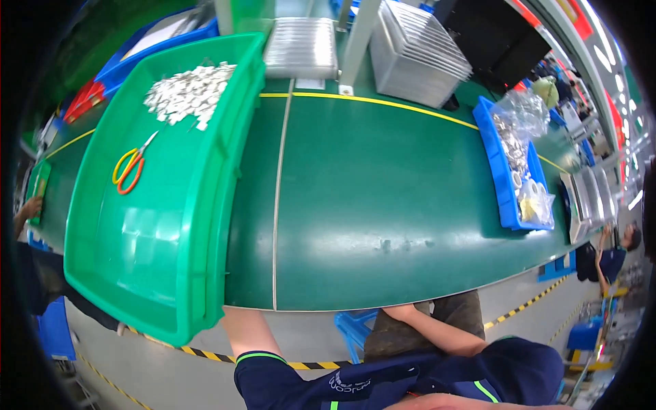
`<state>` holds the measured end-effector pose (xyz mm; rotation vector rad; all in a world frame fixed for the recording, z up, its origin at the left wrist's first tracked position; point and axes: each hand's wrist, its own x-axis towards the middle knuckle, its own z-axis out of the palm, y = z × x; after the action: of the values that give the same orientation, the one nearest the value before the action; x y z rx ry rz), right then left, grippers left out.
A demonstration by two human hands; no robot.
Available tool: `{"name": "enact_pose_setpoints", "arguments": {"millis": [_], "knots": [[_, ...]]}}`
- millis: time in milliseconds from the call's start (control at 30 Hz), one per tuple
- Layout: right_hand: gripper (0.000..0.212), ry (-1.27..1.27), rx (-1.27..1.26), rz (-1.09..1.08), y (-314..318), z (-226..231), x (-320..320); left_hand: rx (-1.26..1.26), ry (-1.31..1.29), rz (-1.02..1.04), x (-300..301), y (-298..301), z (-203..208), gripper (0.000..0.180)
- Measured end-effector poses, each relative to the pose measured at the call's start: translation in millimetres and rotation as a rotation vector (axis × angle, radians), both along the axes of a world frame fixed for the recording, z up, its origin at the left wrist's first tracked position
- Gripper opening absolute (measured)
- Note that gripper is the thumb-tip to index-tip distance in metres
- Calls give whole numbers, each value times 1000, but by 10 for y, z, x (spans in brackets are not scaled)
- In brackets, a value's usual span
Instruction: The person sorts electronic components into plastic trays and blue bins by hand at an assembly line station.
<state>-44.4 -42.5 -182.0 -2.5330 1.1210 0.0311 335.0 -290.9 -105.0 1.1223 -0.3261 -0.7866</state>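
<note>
My left forearm (251, 331) reaches up toward the table's front edge beside the stacked green bins (123, 239); the hand itself is hidden there. My right hand (400, 311) rests low by my lap at the table edge, its fingers hidden, so whether it holds anything cannot be seen. In the upper green bin lies a heap of small white pieces (195, 92). Scissors with one yellow and one orange handle (141, 153) lie below that heap, their blades pointing up and to the right.
On the green table (369, 191), a blue bin (502, 184) at right holds small metal parts, tape-like rolls and plastic bags. Stacked clear trays (301, 48) and more trays (417, 68) stand at the back, near a dark monitor (495, 41). Other people sit at both sides.
</note>
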Motion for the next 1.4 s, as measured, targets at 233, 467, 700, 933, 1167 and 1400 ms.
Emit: {"name": "enact_pose_setpoints", "arguments": {"millis": [233, 467, 700, 933, 1167, 1400], "knots": [[26, -16, -12, -16, 39, 11, -13, 47, -188, 47, -162, 265, -607, 32], [24, -64, -121, 0, 37, 73, 39, 114, -412, 122, -397, 1194, -1035, 34], [24, -97, 274, -63, 19, 400, 77, 234, -711, 266, -598, 2857, -1112, 37], [51, -145, 1198, 620, 347, 1468, -20, 764, -300, -473, -3517, 5109, -1758, 52], [50, -945, 1227, 1105, 0, 3343, -364, 712, -299, -623, -3763, 5446, -895, 40], [84, -1588, 1105, 1213, 8, 3965, -1313, 903, -414, -891, -3614, 5148, -48, 63]]}}
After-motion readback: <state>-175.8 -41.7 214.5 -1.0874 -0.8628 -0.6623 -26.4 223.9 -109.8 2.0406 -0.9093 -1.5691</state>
